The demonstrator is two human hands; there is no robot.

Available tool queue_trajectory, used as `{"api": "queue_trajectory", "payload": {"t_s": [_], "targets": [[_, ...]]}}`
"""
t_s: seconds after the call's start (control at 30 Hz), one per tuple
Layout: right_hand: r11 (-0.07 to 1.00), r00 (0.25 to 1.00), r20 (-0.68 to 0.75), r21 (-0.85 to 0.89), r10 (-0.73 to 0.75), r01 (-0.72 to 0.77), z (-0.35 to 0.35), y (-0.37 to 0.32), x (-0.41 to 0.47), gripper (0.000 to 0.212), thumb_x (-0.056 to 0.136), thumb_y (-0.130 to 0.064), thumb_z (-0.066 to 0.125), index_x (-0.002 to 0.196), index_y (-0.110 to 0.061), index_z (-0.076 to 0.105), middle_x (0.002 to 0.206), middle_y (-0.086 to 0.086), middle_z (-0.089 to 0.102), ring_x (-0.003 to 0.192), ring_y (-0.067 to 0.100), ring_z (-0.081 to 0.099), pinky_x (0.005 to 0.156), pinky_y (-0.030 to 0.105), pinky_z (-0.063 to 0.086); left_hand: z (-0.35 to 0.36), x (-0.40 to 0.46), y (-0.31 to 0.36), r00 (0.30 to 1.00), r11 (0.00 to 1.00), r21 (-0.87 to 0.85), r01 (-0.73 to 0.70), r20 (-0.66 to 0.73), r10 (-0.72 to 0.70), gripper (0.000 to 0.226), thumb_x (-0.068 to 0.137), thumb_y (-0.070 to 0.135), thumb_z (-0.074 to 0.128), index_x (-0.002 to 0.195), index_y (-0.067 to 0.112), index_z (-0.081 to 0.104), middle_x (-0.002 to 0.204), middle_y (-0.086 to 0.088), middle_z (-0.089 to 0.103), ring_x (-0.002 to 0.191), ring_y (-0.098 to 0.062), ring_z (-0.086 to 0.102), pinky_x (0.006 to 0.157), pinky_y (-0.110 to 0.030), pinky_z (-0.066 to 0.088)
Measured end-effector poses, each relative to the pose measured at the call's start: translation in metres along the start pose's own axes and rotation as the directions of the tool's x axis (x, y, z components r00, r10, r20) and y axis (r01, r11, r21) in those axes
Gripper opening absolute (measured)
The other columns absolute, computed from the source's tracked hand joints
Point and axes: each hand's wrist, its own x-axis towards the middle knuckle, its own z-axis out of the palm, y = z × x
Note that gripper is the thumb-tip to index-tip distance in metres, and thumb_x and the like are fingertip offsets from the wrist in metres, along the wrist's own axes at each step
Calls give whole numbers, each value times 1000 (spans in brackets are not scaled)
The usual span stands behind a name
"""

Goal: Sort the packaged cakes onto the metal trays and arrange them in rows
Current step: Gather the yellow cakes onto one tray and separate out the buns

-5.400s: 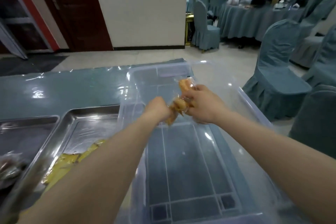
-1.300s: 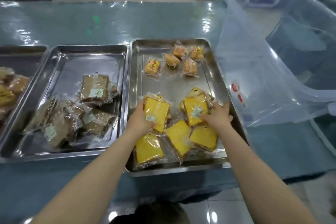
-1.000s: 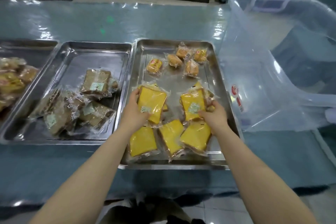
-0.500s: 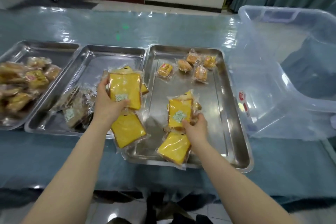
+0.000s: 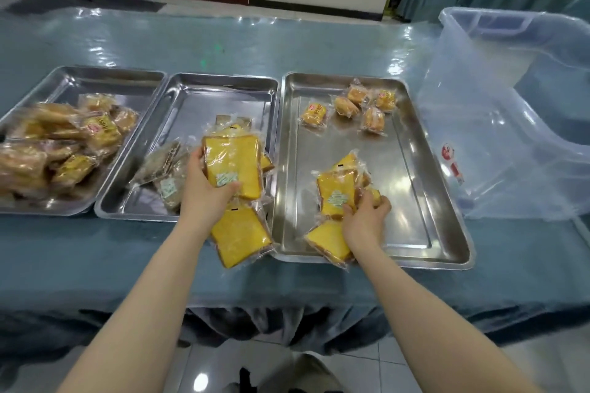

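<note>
Gripping a stack of yellow sliced cakes (image 5: 232,166) in clear wrappers, the left hand (image 5: 204,195) has its thumb curled over the front of the top pack and its fingers behind, holding the stack over the gap between the middle tray (image 5: 204,89) and the right tray (image 5: 424,201). A lower yellow pack (image 5: 238,238) hangs from the same grip, over the near rims of both trays and the table edge. The right hand (image 5: 365,217) is curled round another yellow pack (image 5: 336,196), which stands tilted in the right tray, thumb on its front and fingers behind it. One more yellow slice (image 5: 329,242) lies flat under that wrist, at the tray's near rim.

At the far end of the right tray lie five small round cakes (image 5: 346,105) in wrappers, loosely grouped. The middle tray holds several brown sliced cakes (image 5: 166,169) piled at its near left. The left tray (image 5: 95,76) is heaped with golden packaged cakes (image 5: 64,140), in no order.

All three trays sit side by side on a table with a blue cloth (image 5: 95,265) under a clear plastic sheet. A large clear plastic bin (image 5: 510,89) stands tipped just right of the right tray.
</note>
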Motion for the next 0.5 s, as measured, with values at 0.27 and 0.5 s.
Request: {"api": "queue_trajectory", "payload": {"t_s": [0.27,0.5], "targets": [[958,994,-109,285,-17,47,1,-21,2,25,94,-13,56,117,-20,48,141,2,25,97,16,53,91,25,37,-16,23,8,987,994,64,-85,140,75,86,71,9,78,139,30,29,118,12,48,102,-9,52,67,-18,42],[891,979,-185,427,-81,155,-6,-85,39,36,93,-16,57,127,-19,44,132,2,30,88,3,48,90,19,33,-12,63,21,986,996,61,-72,157,61,82,73,12,78,134,37,29,107,21,48,91,0,52,62,-19,41]]}}
